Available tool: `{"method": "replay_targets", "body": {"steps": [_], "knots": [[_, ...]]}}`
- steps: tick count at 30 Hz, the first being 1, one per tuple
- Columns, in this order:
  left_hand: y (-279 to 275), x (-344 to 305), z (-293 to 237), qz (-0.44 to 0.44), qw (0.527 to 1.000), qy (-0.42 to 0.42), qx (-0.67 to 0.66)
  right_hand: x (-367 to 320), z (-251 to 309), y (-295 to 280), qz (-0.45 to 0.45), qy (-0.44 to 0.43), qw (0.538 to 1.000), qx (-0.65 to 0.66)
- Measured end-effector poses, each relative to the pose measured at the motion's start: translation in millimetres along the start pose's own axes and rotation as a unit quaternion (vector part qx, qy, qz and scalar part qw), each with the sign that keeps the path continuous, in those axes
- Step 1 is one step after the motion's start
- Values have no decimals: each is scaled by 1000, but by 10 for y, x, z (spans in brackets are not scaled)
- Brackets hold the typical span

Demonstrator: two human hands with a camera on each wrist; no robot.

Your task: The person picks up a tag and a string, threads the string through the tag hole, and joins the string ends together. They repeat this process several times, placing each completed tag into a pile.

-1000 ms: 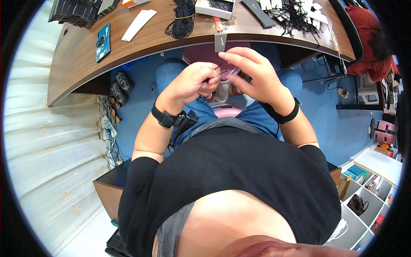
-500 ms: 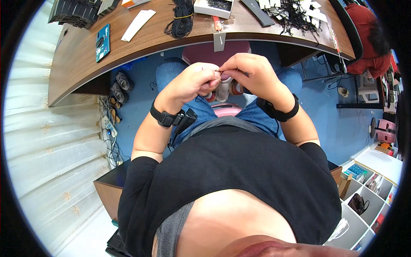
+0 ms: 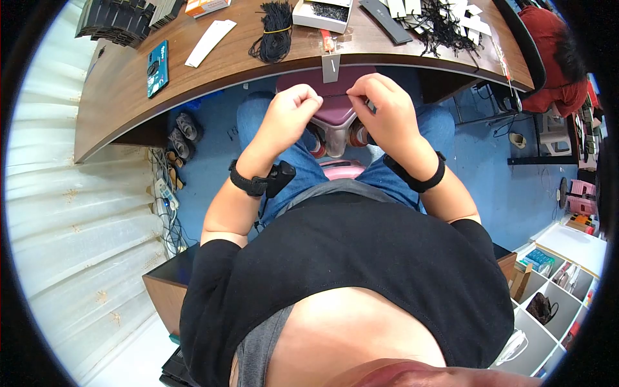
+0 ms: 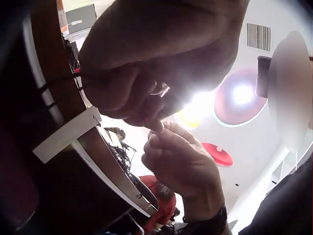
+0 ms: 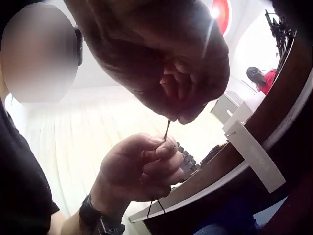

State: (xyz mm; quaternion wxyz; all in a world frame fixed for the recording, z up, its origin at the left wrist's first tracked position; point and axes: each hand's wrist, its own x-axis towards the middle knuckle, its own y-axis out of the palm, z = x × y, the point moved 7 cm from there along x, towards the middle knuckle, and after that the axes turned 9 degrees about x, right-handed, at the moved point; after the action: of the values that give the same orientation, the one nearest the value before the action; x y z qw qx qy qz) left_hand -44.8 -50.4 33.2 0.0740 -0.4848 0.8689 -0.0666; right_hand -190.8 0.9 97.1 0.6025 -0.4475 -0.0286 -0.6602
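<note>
- Cord [image 3: 335, 95], thin and black, stretched in a short straight line between both hands, up in the air over the lap and just below the table's front edge.
- Left hand [image 3: 293, 111] curled into a fist, thumb and forefinger pinching one end of the cord; two loose tails hanging beneath the fist in the right wrist view.
- Right hand [image 3: 382, 106] curled as well, fingertips pinched on the other end, knuckles turned upward.
- Both hands close together at the same height.
- Grey paper tag [image 3: 331, 66] hanging over the edge of the table [image 3: 213, 71], just above the cord.
- Farther back on the table: bundle of black cord [image 3: 276, 29], white box [image 3: 320, 14], white paper strip [image 3: 211, 40], teal card [image 3: 157, 68], heap of white tags with black strings [image 3: 445, 19].
- Under the table: maroon stool [image 3: 332, 113] and shoes [image 3: 184, 129] on a blue floor.
</note>
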Motion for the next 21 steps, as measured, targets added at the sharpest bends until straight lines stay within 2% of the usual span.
{"method": "replay_targets", "body": {"steps": [2, 4, 8, 9, 12, 13, 16, 17, 19, 21], "knots": [[17, -4, 93, 22, 983, -69, -170, -68, 20, 50, -12, -34, 999, -24], [55, -11, 250, 57, 935, -123, -329, -127, 67, 107, -13, -65, 997, -48], [212, -41, 320, 44, 861, -221, -456, -208, 158, 239, 14, -104, 992, -67], [233, -51, 324, 47, 865, -220, -448, -222, 158, 271, 22, -108, 992, -65], [219, -68, 312, 28, 944, -154, -290, -165, 182, 252, 35, -98, 993, -52], [167, -90, 272, -18, 986, -100, -131, -114, 202, 213, 41, -92, 994, -45], [134, -126, 12, -93, 989, 98, 57, -54, 49, 164, 31, -29, 999, 10], [144, -130, 29, -67, 995, 66, 32, -46, -18, 150, 28, 3, 999, 40], [168, -119, 102, -37, 998, 52, 8, -46, -119, 132, 31, 88, 988, 119], [177, -116, 139, -16, 999, 31, -12, -89, -211, 193, 58, 135, 971, 187]]}}
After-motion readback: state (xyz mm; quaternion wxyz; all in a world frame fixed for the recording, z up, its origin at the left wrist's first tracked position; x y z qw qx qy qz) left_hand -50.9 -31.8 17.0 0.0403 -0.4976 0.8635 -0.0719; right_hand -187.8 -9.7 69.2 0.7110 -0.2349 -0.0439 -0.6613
